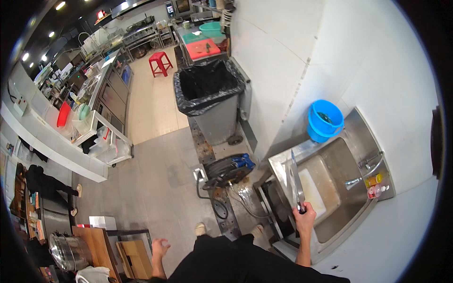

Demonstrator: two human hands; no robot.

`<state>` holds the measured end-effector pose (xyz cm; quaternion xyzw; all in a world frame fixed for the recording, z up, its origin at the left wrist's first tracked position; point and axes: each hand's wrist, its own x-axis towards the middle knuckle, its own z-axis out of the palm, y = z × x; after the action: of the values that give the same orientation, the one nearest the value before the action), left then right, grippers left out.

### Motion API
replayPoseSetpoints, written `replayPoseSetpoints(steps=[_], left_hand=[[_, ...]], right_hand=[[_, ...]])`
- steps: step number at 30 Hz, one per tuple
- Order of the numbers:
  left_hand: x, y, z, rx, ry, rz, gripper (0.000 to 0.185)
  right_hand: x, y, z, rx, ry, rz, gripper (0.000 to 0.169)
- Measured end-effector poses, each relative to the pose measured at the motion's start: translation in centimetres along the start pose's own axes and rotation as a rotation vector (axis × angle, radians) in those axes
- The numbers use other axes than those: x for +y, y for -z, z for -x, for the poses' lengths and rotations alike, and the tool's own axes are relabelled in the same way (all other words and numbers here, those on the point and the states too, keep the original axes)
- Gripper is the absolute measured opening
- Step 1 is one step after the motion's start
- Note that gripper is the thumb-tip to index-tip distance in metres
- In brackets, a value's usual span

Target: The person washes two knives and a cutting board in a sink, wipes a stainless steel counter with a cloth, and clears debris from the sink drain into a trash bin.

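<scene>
My right hand [305,216] is closed round the dark handle of a long kitchen knife [298,182], its blade pointing away from me over the near rim of a stainless steel sink [354,221]. A second narrow metal blade or tool lies alongside it; whether I hold that too is unclear. In the sink rest a beige plastic tub [334,184] and a white cutting board [311,194]. My left hand [160,247] hangs free at lower left, fingers apart, holding nothing. A blue bucket [324,118] with something dark green inside stands on the sink's far left corner.
A grey bin [217,123] with a black liner stands ahead, near a hose reel [226,171] and its loose hose on the floor. Further off is a red stool [160,63]. Cardboard [133,258] and a large metal pot [69,251] are at lower left. A person [46,184] stands far left.
</scene>
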<state>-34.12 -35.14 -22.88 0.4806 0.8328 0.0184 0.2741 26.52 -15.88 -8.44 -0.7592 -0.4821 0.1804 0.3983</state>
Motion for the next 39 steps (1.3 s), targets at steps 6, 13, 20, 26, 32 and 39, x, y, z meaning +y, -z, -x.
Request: replayPoseSetpoints(steps=[6, 13, 20, 26, 32, 39], left_hand=[[-19.4, -1.1, -0.8, 0.179, 0.272, -0.306, 0.060], [-22.9, 11.0, -9.2, -0.214, 0.189, 0.725, 0.064], [-20.5, 17.3, -22.2, -0.110, 0.026, 0.588, 0.052], [-20.3, 28.3, -32.1, -0.197, 0.153, 1.592, 0.047], [-28.6, 33.6, -38.8, 0.152, 0.664, 0.511, 0.048], [-24.8, 34.9, -50.6, -0.026, 0.662, 0.311, 0.081]], right_hand=[[-7.1, -11.4, 3.2, -0.036, -0.072, 0.002, 0.026], [-20.9, -24.5, 4.9, -0.111, 0.030, -0.047, 0.023], [-29.9, -35.8, 0.4, -0.161, 0.063, 0.006, 0.027], [-36.7, -46.7, -4.5, -0.183, 0.046, 0.040, 0.027], [-49.6, -62.6, -10.3, -0.237, 0.134, -0.081, 0.026], [-58.4, -81.6, -19.8, -0.425, 0.151, -0.165, 0.023]])
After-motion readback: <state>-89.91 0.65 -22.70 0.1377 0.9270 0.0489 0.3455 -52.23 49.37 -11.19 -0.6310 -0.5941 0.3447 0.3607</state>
